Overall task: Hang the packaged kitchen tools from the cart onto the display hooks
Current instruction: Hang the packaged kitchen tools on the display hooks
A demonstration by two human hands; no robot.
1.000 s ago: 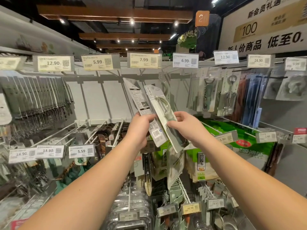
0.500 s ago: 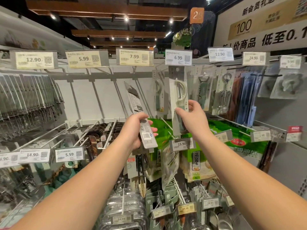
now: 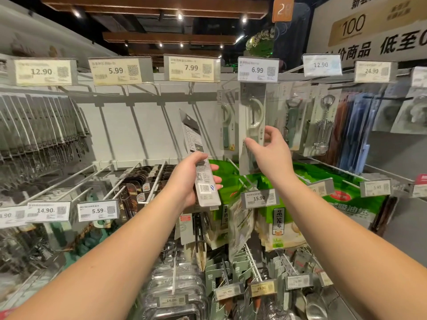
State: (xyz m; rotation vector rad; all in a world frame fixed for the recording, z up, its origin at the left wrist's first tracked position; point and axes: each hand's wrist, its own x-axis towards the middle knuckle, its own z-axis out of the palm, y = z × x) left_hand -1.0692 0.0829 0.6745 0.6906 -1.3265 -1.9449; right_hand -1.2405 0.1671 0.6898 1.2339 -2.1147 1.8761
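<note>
My left hand (image 3: 189,179) grips a long flat packaged tool (image 3: 196,153) by its lower part, tilted, with the barcode back facing me. My right hand (image 3: 270,153) is raised higher and pinches the lower half of a second clear package (image 3: 251,116), which holds a pale looped tool. That package hangs upright, its top just under the 6.99 price tag (image 3: 257,70). Behind it on the left hangs another similar package (image 3: 227,125). The hook under the 7.99 tag (image 3: 191,68) carries nothing. The cart is out of view.
Packaged corkscrews (image 3: 323,121) hang right of my right hand. Rows of dark utensils (image 3: 39,125) fill the left hooks. Green pouches (image 3: 342,188) and a 15.90 tag (image 3: 258,198) sit below my hands. Long white hooks (image 3: 60,183) jut forward at lower left.
My right hand has carried its package up and right from beside the left one to under the 6.99 tag, where it now hangs upright. My left hand kept its package, moving little.
</note>
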